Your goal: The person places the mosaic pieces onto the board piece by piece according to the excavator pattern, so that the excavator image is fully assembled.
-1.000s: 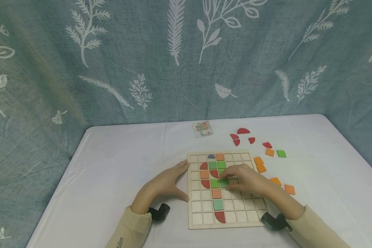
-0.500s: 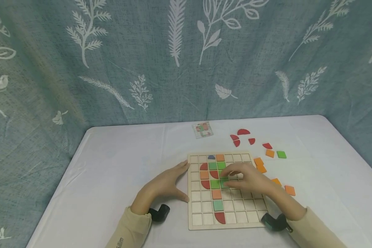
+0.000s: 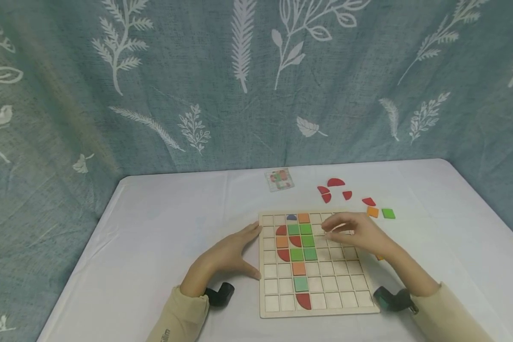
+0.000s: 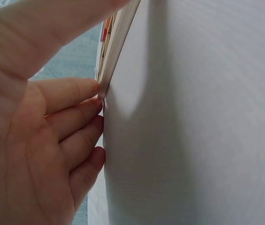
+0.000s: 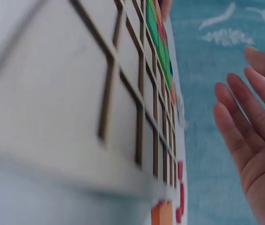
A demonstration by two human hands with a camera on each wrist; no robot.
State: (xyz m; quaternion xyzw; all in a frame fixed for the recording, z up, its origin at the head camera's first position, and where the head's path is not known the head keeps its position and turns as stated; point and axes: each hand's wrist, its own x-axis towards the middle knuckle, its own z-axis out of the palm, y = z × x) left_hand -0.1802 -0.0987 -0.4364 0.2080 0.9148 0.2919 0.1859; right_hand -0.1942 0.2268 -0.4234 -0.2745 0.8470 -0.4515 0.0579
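Resting flat on the white table (image 3: 162,228), the wooden grid board (image 3: 325,304) holds a cluster of coloured tiles in its left-centre columns. Top row: one dark blue half-round tile (image 3: 291,217) and one orange square (image 3: 303,217). Below these sit green squares (image 3: 306,241), red quarter-round pieces (image 3: 281,230) and an orange square (image 3: 281,242). Lower down in the same columns lie another orange square (image 3: 299,268), a teal-green square (image 3: 300,284) and a red half-round (image 3: 303,299) in the bottom row. The remaining cells of the board show bare wood.

The left hand (image 3: 228,251) lies open on the table, fingers straight and touching the board's left edge; the left wrist view confirms the fingertips (image 4: 92,105) against the board's rim. The right hand (image 3: 355,230) hovers over the board's upper right cells, fingers relaxed and loosely extended, holding nothing; the right wrist view shows an empty palm.

Loose pieces lie on the table beyond the board's upper right corner: red curved pieces (image 3: 335,182), an orange square (image 3: 372,212) and a green square (image 3: 388,213). A small pattern card (image 3: 279,179) lies behind the board, well apart from both hands. A leaf-print curtain (image 3: 239,80) forms the backdrop.
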